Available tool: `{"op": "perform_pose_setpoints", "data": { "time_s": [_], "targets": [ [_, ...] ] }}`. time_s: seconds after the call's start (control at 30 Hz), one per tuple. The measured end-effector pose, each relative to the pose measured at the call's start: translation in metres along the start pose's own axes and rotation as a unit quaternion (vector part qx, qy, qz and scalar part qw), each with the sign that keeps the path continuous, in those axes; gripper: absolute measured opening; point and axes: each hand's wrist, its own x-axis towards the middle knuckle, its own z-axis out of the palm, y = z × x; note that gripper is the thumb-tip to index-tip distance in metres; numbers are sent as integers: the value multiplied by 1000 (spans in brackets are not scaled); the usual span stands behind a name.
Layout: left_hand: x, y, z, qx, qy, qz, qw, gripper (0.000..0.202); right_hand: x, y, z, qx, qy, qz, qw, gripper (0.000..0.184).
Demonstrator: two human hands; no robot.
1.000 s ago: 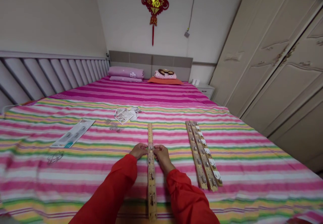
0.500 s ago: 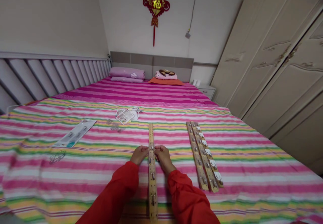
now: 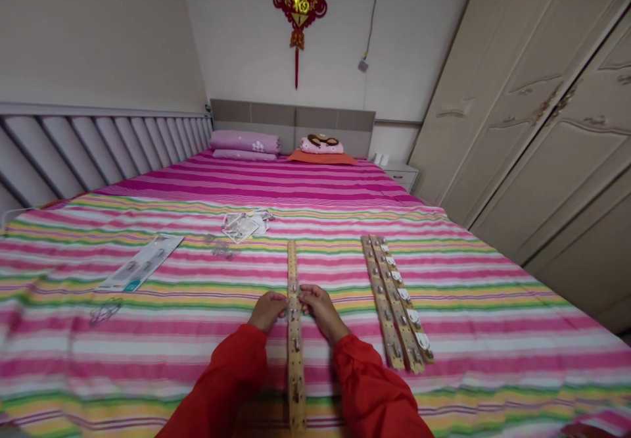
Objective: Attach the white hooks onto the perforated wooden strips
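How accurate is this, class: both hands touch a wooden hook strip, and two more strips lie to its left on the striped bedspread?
Not accurate on one point: the two more strips lie to the right of the wooden hook strip, not its left, as the head view shows. The rest stands: the left hand and the right hand touch that strip, on the striped bedspread.

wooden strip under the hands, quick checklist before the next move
1. Both hands at the strip: ok, left hand and right hand on either side.
2. Wooden strip lying straight on the bedspread: ok.
3. Hook between the fingers seated: cannot tell, hidden.
4. White tabs on its hooks: not ok, none show.
5. Two strips on the right clear of the right hand: ok.
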Motion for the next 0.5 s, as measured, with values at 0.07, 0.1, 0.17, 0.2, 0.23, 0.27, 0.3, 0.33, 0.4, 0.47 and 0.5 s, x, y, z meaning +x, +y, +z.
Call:
{"op": "perform_pose_setpoints", "data": {
  "time_s": [0.07, 0.1, 0.17, 0.2, 0.23, 0.27, 0.3, 0.33, 0.4, 0.47, 0.5],
  "targets": [
    [0, 0, 0, -2, 5, -1, 1000, 20, 0, 1, -1, 8, -5, 1, 1000, 32],
    [0, 0, 0, -4, 6, 0, 1000, 20, 0, 2, -1, 9, -7, -1, 1000, 32],
    [0, -1, 1, -11, 10, 3, 1000, 19, 1, 3, -1, 8, -11, -5, 1000, 32],
    [0, -1, 1, -14, 11, 6, 1000, 19, 1, 3, -1, 7, -13, -8, 1000, 32],
    [0, -2, 2, -18, 13, 8, 1000, 20, 1, 4, -1, 5, -14, -10, 1000, 33],
    [0, -2, 2, -20, 14, 10, 1000, 20, 1, 4, -1, 4, -14, -13, 1000, 33],
    [1, -2, 3, -21, 15, 10, 1000, 20, 1, 4, -1, 2, -13, -16, 1000, 33],
    [2, -3, 3, -21, 15, 10, 1000, 21, 1, 4, 0, 0, -10, -17, 1000, 33],
    [4, -3, 4, -18, 16, 10, 1000, 21, 1, 4, 0, -5, -5, -19, 1000, 33],
    [6, -3, 4, -12, 19, 10, 1000, 21, 1, 4, 1, -11, 1, -18, 1000, 33],
    [6, -4, 5, -8, 23, 10, 1000, 21, 1, 4, 1, -13, 3, -17, 1000, 32]
  ]
}}
